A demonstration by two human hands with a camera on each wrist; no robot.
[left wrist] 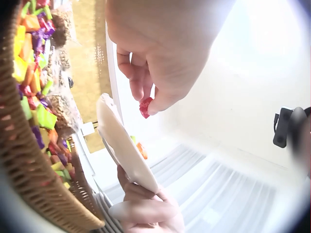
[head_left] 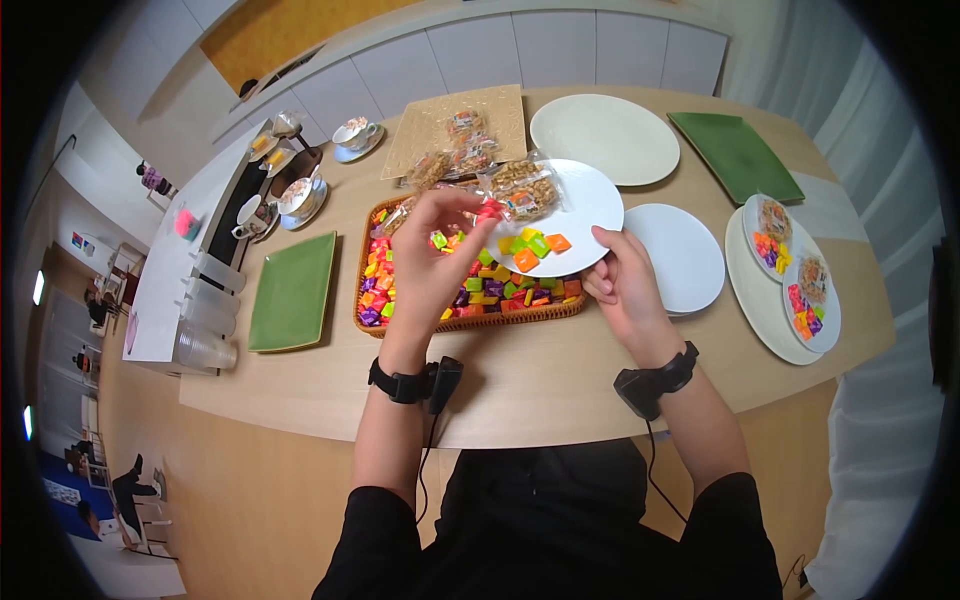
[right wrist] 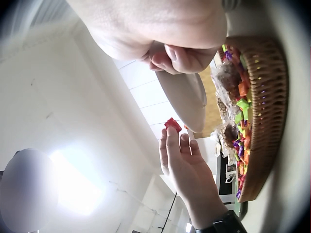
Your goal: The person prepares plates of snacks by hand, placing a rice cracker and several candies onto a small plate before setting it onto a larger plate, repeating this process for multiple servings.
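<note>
My left hand (head_left: 428,262) pinches a red wrapped candy (left wrist: 145,108) between thumb and fingertips, close to the left rim of a small white plate (head_left: 592,205). My right hand (head_left: 630,290) grips that plate by its near right edge, holding it up over the basket. On the plate lie several green, yellow and orange wrapped candies (head_left: 526,260) and a clear-wrapped nut snack (head_left: 530,198). Below, the wicker basket (right wrist: 266,111) is full of candies in bright wrappers. In the left wrist view, the plate appears nearly edge-on, with the candy apart from it.
Behind the basket, a tan board (head_left: 415,125) bears wrapped snacks. A white plate (head_left: 690,262) lies right of the basket; beyond it, two filled small plates sit on an oval platter (head_left: 752,290). Green plates (head_left: 295,290), another oval platter (head_left: 605,135), teacups (head_left: 300,197) and plastic cups (head_left: 205,345) stand around.
</note>
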